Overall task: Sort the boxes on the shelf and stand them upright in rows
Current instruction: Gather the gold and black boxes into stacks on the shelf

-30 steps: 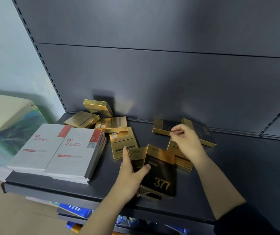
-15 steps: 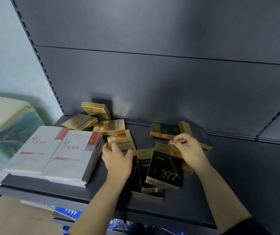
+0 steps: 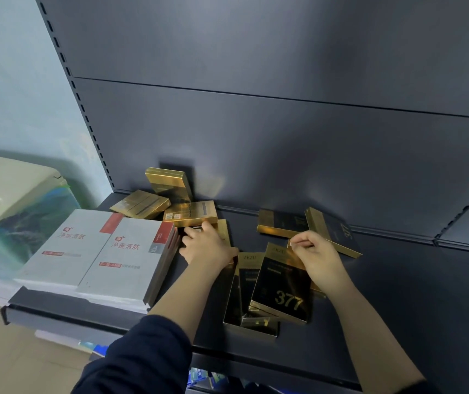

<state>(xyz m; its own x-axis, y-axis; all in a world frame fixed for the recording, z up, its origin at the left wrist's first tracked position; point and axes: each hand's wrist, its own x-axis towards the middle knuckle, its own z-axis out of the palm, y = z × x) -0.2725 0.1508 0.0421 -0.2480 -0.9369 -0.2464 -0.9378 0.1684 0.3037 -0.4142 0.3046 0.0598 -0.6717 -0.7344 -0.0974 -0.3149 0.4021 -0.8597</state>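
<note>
My left hand (image 3: 207,245) lies flat, fingers spread on a gold box (image 3: 223,234); my right hand (image 3: 317,255) pinches the top of the black 377 box (image 3: 283,291) between them on the shelf (image 3: 398,308).

A dark grey back panel (image 3: 284,123) of a shelf unit is seen, crossed by a seam and edged by a slotted upright (image 3: 82,109). A pale blue wall (image 3: 14,81) is seen at left, and a beige floor (image 3: 8,362) below
</note>
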